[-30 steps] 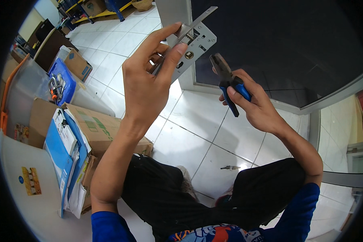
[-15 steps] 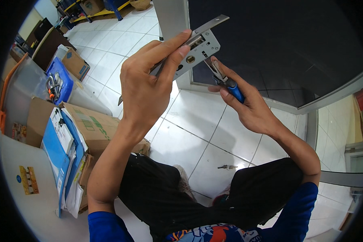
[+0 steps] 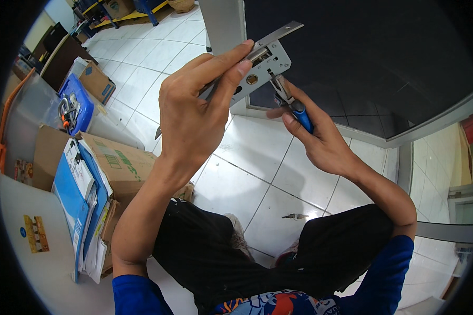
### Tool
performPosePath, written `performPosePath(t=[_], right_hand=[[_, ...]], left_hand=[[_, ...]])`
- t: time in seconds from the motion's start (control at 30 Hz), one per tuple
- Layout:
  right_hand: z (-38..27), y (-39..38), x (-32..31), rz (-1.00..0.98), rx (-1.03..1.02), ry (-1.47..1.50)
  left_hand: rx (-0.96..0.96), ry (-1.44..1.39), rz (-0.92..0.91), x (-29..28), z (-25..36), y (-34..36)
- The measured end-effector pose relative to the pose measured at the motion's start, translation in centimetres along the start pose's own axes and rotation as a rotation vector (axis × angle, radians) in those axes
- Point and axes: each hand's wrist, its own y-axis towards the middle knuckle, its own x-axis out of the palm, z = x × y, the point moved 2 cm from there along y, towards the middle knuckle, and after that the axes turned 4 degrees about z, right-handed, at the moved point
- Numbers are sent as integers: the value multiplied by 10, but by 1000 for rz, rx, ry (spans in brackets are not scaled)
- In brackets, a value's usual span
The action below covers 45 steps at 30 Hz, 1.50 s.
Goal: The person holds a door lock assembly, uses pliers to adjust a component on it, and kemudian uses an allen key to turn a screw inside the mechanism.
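Observation:
A grey metal mortise lock case [image 3: 275,59] with a long faceplate is held up in front of the door. My left hand [image 3: 194,100] pinches it near the faceplate between thumb and fingers; the hand hides its lower left part. My right hand [image 3: 320,131] is closed round the blue handle of a pair of pliers [image 3: 301,116]. The metal jaws of the pliers point up at the lower edge of the lock case, close to a small slot. Whether the jaws grip anything there, I cannot tell.
Below my hands, a small dark metal piece [image 3: 295,216] lies on the white tiled floor [image 3: 247,157]. To the left stand a cardboard box [image 3: 115,163], blue folders with papers [image 3: 73,194] and a blue lid [image 3: 81,107] with tools on it. A grey-framed dark door panel [image 3: 352,58] is ahead.
The jaws of the pliers have shifted slightly left and up against the edge of the lock case. The lock case itself has moved a little to the right.

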Motion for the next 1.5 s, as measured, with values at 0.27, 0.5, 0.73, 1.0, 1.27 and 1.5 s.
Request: performPosePath(t=[0.27, 0.5, 0.73, 1.0, 1.27, 1.5], right_hand=[[-1, 0, 2, 36, -32, -30], [1, -1, 3, 97, -23, -90], [0, 0, 4, 110, 3, -128], [-4, 0, 5, 105, 53, -120], [0, 0, 9, 122, 35, -162], [-4, 1, 8, 89, 72, -138]], left_hand=[[-2, -22, -9, 3, 0, -2], [92, 35, 9, 6, -2, -3], [113, 110, -11, 4, 2, -3], [117, 130, -4, 3, 4, -4], [172, 176, 33, 3, 2, -3], [142, 190, 11, 1, 7, -4]])
